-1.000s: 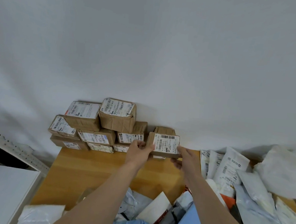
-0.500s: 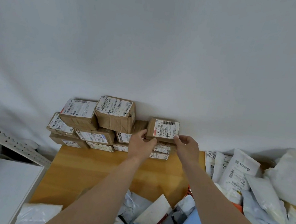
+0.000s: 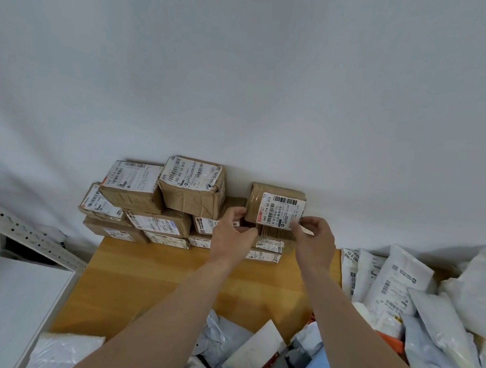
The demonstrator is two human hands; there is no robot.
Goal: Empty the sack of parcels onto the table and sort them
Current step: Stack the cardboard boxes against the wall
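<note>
1. Against the wall [image 3: 247, 65], a small brown cardboard box [image 3: 259, 198] tops the right-hand stack of boxes [image 3: 268, 247].
2. Its white label [image 3: 282, 210] reads "642 L714-00 015".
3. At its lower corners, the left hand [image 3: 232, 231] and the right hand [image 3: 314, 242] each pinch it.

Matls: taped box [image 3: 275, 206] = brown cardboard w/ glossy tape over it, creased; its label [image 3: 282, 212] is white paper, matt. Same for stacked boxes [image 3: 193, 192], tape wrinkled + shiny. The bench [image 3: 167, 280]: wood, smooth, satin sheen. The mailers [image 3: 398, 287]: thin plastic film, white/grey, crinkled, slight gloss. The rack [image 3: 23, 234]: white-painted metal, perforated. The wall [image 3: 246, 80]: matt, smooth.
</note>
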